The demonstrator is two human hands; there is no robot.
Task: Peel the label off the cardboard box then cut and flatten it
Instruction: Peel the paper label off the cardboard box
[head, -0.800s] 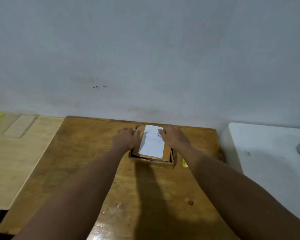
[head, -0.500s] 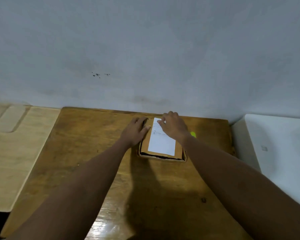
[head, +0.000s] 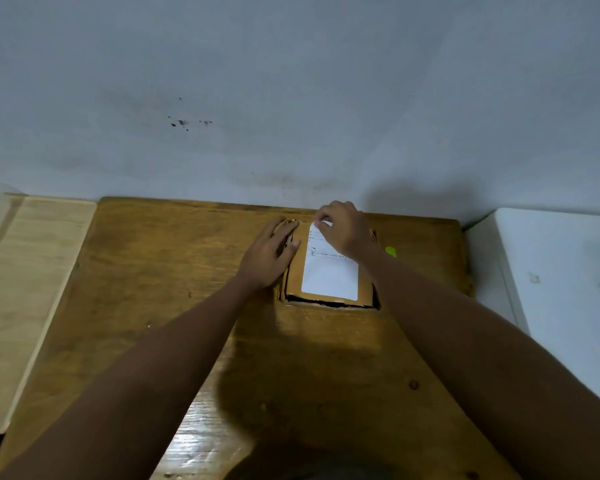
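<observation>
Cardboard box (head: 293, 282) sits far back on our wooden table (head: 160, 271), our left hand (head: 269, 254) pressed flat and open on its side, our right hand (head: 343, 230) pinching the white label (head: 329, 277) corner, which may tear if yanked.

Left hand (head: 269, 256) flat, right hand (head: 343, 228) with fingers (head: 321, 216) curled, pinching

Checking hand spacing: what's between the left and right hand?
In the head view, the label on the cardboard box lies between the left hand and right hand.
</observation>
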